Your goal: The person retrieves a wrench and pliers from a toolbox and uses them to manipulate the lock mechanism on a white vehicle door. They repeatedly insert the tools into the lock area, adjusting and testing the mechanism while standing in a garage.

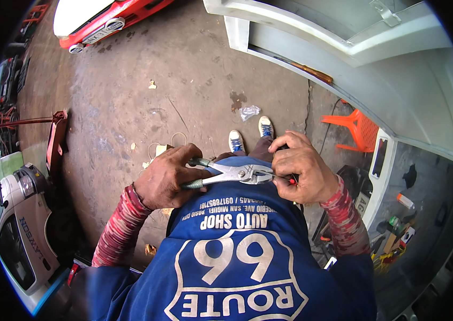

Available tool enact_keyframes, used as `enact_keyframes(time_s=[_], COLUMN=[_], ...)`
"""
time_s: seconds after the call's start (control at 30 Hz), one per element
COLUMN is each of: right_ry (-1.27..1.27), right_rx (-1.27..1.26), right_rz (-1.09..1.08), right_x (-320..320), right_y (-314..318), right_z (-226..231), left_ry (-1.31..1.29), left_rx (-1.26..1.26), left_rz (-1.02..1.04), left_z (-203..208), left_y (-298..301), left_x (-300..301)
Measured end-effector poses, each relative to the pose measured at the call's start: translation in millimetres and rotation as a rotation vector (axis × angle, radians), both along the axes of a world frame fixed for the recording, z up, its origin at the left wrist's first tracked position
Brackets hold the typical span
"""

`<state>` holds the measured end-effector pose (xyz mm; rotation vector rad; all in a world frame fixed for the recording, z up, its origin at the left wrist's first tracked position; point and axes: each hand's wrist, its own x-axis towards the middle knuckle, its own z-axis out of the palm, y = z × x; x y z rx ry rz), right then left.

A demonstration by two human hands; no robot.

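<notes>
In front of my blue shirt, my left hand (166, 175) is closed around the handles of silver pliers (240, 173) with green grips. The pliers lie level, and their jaws point toward my right hand (297, 165). My right hand pinches a thin wire-like piece (276, 175) that reaches to the jaw tips. Beside those fingers shows a small red and black end (293, 181); whether it belongs to the same piece, I cannot tell. Part of what the right hand holds is hidden by the fingers.
Ahead to the right stands a white vehicle body frame (312, 37) with an amber-handled tool (316, 73) on its ledge. An orange plastic chair (363, 128) is below. At left are a red floor jack (56, 142) and a pale vehicle (34, 235). A clear wrapper (249, 112) lies near my shoes.
</notes>
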<state>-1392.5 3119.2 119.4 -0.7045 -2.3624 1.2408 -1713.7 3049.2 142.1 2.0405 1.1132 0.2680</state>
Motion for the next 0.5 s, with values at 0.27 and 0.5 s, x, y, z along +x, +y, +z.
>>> enact_keyframes(time_s=[0.27, 0.5], right_ry=[0.006, 0.038], right_rx=[0.007, 0.011], right_rz=[0.009, -0.013], right_x=[-2, -5], right_y=[-1, -8], right_z=[-4, -10], left_ry=[0.049, 0.110], left_rx=[0.084, 0.131], left_rz=[-0.057, -0.040], left_z=[-6, -13], left_y=[6, 5], left_x=[-2, -4])
